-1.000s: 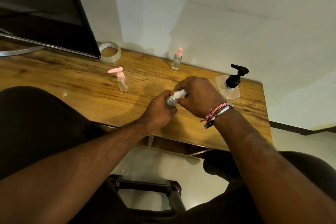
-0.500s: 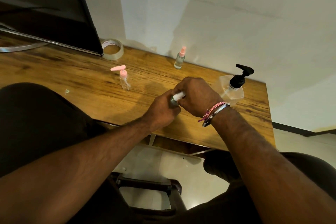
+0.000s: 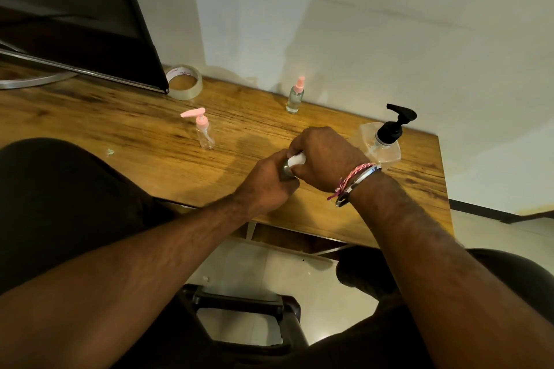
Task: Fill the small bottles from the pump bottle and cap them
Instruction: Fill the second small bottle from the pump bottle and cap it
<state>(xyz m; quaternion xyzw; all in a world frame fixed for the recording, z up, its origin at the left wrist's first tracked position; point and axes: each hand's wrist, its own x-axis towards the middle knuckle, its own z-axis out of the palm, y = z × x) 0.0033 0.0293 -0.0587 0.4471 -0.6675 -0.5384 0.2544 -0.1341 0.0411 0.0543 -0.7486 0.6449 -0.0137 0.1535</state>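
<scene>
White cap: right hand (image 3: 325, 156) clenches its grip on the white cylindrical cap (image 3: 296, 158).
Bottle: left hand (image 3: 266, 181) grasps the small bottle's metal-collared neck (image 3: 286, 171) below; twist straight, probably.

Single head-worn wide-angle view, looking forward and steeply down from above the seated person, close over both forearms. Worktop (image 3: 120, 129) fills the middle band, wall at 12 o'clock, floor and stool (image 3: 248, 317) at 6 o'clock, monitor (image 3: 75, 9) at 10 o'clock. No second view, so no shared area.
</scene>
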